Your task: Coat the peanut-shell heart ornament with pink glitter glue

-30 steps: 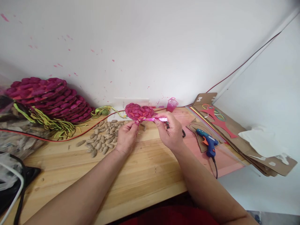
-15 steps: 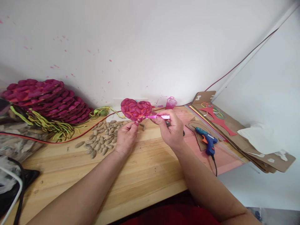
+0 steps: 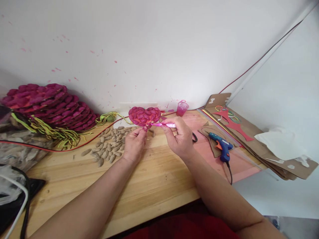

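Note:
A magenta heart (image 3: 145, 116) covered in painted peanuts is held up over the table, its lower tip pinched between the fingertips of my left hand (image 3: 134, 142). My right hand (image 3: 179, 137) is closed round a paintbrush (image 3: 166, 125) with a white and pink handle. The brush end, stained pink, meets the heart near its bottom tip. Below and left of the heart lie loose peanuts (image 3: 108, 147) in their shells. Behind my right hand stands a clear cup (image 3: 182, 108) with pink paint in it.
Stacked magenta peanut hearts (image 3: 50, 106) with yellow-green yarn (image 3: 59, 132) rise at the left. A red cable (image 3: 82, 145) crosses the wooden table (image 3: 149, 186). On the right are a blue glue gun (image 3: 221, 146), cardboard (image 3: 296, 167) and red cutouts (image 3: 238, 129).
The heart has tipped slightly, and the brush has shifted left along its lower edge toward the tip. Both hands keep their grip, and the whole view has moved a little.

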The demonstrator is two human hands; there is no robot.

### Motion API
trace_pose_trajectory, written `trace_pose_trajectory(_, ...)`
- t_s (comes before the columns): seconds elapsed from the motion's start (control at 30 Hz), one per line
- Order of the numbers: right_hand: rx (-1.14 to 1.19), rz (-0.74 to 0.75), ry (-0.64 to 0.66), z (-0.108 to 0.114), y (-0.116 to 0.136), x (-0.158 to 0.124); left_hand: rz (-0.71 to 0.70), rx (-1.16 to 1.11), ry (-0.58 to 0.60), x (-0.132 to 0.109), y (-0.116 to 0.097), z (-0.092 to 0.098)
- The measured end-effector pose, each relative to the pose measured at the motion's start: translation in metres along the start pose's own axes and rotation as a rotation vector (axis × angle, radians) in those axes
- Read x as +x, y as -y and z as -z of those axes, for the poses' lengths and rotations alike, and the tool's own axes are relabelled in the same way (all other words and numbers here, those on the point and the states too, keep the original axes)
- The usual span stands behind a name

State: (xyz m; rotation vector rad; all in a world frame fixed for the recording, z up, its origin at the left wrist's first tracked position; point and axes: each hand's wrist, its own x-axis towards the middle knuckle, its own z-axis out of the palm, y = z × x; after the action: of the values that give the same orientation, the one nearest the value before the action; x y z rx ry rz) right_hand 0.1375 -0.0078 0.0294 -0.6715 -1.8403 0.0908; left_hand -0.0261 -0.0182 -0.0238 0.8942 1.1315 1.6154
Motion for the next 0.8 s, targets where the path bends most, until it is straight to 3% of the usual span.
trace_pose_trajectory(0.23, 0.018, -0.008, -0.005, -0.001, 0.000, 0.000, 0.025, -0.057, -0.023, 0.001, 0.001, 0.000)
trace_pose_trajectory(0.47, 0.063, -0.151, -0.054, 0.000, -0.012, -0.003, 0.131, -0.140, -0.001, -0.001, -0.011, -0.002)
trace_pose_trajectory(0.8, 0.089, -0.218, -0.058, -0.001, -0.016, -0.004, 0.142, -0.157, 0.017, -0.001, -0.013, -0.004)
